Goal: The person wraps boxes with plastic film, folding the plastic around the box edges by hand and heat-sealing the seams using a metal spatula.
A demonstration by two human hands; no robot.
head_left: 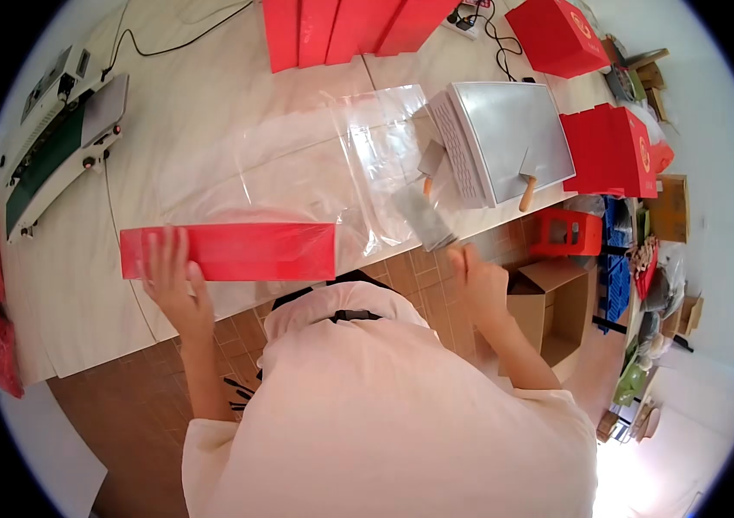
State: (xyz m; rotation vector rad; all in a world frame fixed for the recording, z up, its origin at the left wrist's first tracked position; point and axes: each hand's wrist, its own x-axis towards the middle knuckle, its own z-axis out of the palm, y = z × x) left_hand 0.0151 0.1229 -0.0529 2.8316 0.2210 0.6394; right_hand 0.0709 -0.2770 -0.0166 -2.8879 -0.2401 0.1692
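While left fingers (168,246) spread, red box (259,252) beneath, extending rightward

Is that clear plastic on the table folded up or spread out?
Spread out: the plastic lies wide and wrinkled across the table, reaching well beyond the red box under the left hand.

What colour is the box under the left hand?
Red; the box under the left hand shows in the head view, the only one.

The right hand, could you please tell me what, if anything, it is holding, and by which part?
The right hand holds a metal scraper by the handle end, mostly hidden in its grip.
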